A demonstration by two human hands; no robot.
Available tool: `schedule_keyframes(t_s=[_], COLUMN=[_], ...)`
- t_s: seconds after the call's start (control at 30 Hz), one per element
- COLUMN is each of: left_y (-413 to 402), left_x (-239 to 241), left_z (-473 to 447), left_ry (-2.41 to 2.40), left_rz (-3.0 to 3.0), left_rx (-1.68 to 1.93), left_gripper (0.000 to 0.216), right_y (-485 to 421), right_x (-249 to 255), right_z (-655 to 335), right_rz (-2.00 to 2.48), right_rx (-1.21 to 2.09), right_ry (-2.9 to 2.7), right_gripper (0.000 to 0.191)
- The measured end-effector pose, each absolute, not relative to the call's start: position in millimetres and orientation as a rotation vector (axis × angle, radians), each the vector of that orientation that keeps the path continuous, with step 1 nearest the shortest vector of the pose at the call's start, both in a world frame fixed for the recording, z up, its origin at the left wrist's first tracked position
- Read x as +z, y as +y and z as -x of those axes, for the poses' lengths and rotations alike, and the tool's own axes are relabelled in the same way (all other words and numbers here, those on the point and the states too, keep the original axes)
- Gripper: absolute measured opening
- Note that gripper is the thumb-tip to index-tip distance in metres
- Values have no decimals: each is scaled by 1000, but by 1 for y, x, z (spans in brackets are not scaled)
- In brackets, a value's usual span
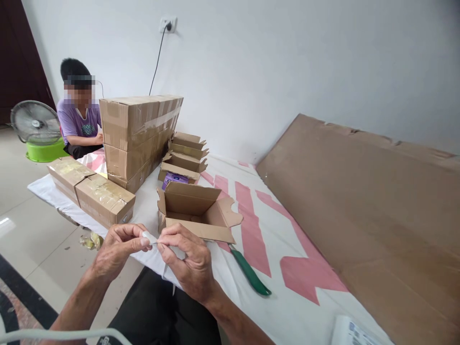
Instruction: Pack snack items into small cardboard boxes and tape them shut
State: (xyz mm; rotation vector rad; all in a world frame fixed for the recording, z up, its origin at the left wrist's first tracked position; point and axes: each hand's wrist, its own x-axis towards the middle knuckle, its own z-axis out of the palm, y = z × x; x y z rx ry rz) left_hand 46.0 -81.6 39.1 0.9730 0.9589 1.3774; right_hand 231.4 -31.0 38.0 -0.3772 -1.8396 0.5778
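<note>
Over the front edge of the table, my left hand (120, 247) pinches a small whitish piece (149, 236) between thumb and fingers. What kind of thing it is cannot be made out. Close against its right end is my right hand (189, 256), thumb and forefinger pinched on a thin part too small to name. Just behind the hands stands an open cardboard box (199, 231) with its flaps up. A green-handled tool (251, 273) lies on the cloth to the right of that box, its front end hidden.
Taped cartons (140, 136) are stacked at the back left, with long boxes (91, 189) before them. Further open boxes (185, 155) and a purple packet (175, 179) sit behind. A large cardboard sheet (359, 201) leans at right. Another person (81, 124) sits beside a fan (36, 123).
</note>
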Motion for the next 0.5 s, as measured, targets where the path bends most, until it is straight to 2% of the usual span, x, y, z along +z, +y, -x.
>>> schedule_keyframes(t_s=[0.2, 0.33, 0.4, 0.5], left_y=[-83, -84, -83, -83], left_x=[37, 35, 36, 36], left_z=[-47, -47, -47, -47], left_ry=[926, 852, 829, 857], left_rz=[-972, -1035, -1111, -1211], left_rx=[1385, 1456, 1501, 1527], left_gripper=[38, 31, 27, 25], right_y=[-31, -32, -32, -32], right_x=[37, 38, 38, 38], right_z=[-232, -236, -238, -241], right_rz=[341, 457, 563, 635], right_rx=[563, 763, 957, 1288], right_ry=[-1853, -1800, -1787, -1785], right_gripper=[16, 5, 13, 35])
